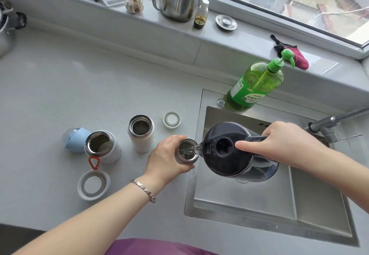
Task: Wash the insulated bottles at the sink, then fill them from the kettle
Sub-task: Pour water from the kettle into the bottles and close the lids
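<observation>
Right hand [279, 145] is gripping the handle of the kettle [235, 155], fingers curled round it and thumb stretched along the top. It is tipping the kettle so that a thin stream of water is running from the spout into a bottle [185, 152]. Left hand [165, 159] is wrapping round that bottle and holding it upright at the right edge of the table [79, 85], just beside the rim of the sink [249, 201]. The kettle body is hanging over the sink.

Two more bottles are standing open on the table to the left: a white bottle [140, 135] and, further left, a wider bottle [101, 147] touching a pale blue cap [76, 140]. A small lid [171, 120] is lying just beyond the white bottle, and a large lid [93, 185] with a red loop is lying nearer the person. Whether these two are holding water cannot be told.

Washing is judged complete, since all three are standing uncapped and out of the sink. Filling is under way on one. This pour is still to be finished, and any empty bottle is still to be filled.
</observation>
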The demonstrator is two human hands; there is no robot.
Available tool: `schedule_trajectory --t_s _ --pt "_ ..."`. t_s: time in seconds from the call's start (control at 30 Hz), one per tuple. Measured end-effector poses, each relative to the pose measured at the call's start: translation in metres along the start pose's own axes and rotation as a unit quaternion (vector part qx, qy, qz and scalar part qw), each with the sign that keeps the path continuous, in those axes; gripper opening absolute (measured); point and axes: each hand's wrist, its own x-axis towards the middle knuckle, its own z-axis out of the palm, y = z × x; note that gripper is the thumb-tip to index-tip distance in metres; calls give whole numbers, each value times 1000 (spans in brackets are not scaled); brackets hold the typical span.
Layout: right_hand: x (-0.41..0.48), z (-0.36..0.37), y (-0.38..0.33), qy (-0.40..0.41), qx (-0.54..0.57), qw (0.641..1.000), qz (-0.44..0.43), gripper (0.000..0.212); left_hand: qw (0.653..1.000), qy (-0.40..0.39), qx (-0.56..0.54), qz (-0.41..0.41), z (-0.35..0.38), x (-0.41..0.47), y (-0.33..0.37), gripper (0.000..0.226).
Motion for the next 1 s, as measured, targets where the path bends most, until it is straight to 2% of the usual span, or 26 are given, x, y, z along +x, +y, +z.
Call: schedule_trajectory --t_s 1.0 --pt "0 -10 -8 13 -44 999 -2 67 1000 1 3 -2 -2 -1 -8 75"
